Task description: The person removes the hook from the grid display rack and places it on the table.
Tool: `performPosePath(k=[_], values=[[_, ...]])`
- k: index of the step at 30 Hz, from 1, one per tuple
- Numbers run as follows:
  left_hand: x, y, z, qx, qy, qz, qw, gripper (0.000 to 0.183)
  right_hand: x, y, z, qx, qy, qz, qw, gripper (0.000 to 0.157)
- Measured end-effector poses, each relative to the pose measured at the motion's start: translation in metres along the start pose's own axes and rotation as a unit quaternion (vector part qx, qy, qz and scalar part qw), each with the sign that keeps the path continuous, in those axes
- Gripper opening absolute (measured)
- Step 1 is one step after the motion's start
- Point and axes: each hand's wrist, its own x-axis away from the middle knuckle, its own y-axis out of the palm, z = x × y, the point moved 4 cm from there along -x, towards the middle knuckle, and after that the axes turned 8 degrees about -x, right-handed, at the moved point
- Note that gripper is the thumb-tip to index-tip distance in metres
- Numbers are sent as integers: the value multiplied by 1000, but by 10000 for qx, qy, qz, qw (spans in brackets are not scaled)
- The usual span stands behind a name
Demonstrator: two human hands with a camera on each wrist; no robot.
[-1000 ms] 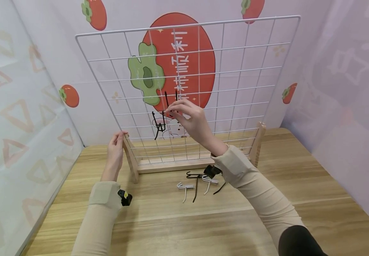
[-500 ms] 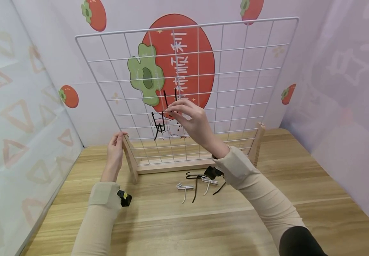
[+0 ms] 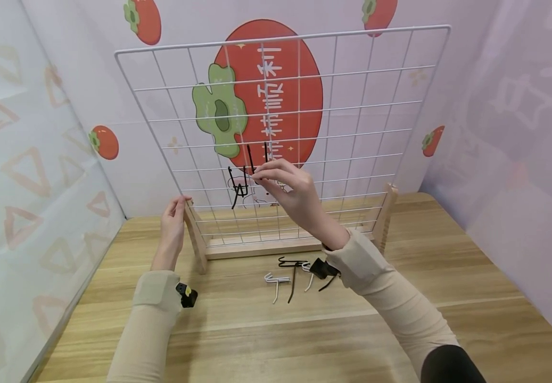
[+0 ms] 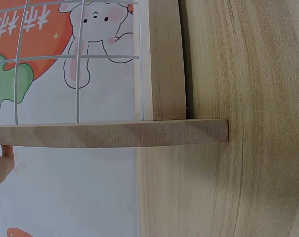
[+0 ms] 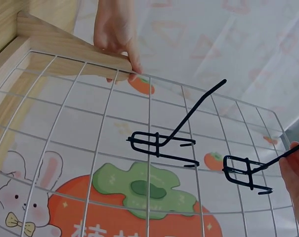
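A white wire grid panel [image 3: 280,39] stands upright in a wooden stand [image 3: 195,236]. My left hand [image 3: 173,221] grips the top of the stand's left leg, thumb and fingers on either side of it. With thumb and fingertips, my right hand [image 3: 295,191] pinches the arm of a black grid hook [image 5: 250,170]. That hook's two prongs point up at the panel, overlapping its wires in the right wrist view. Just left of it, another black hook [image 3: 239,190] hangs on the panel, its arm sticking out toward me.
On the wooden table [image 3: 256,340] in front of the stand lie a white hook [image 3: 277,284], a black hook [image 3: 293,276], and a second white hook [image 3: 309,279] and black rod [image 3: 327,283] partly behind the right wrist camera. A printed cloth backdrop [image 3: 367,133] rises behind the panel.
My right hand has moved slightly down and to the right with the black hook, whose prongs now sit lower against the panel. The left hand stays on the stand's leg.
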Motion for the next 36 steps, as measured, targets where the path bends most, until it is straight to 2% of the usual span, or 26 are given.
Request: performPosePath(k=[15, 19, 26, 36], values=[[-1, 0, -1, -143, 98, -50, 9998, 14, 18, -1, -13, -162, -5, -213, 9996, 17], [-2, 0, -2, -92, 103, -19, 9999, 14, 23, -1, -17, -96, -12, -277, 9996, 12], [-2, 0, -2, -100, 104, -5, 9999, 13, 33, -3, -21, -41, -2, -297, 9996, 18], [-1, 1, -1, 5, 145, -10, 9999, 14, 46, -6, -25, -186, 71, -372, 9991, 12]])
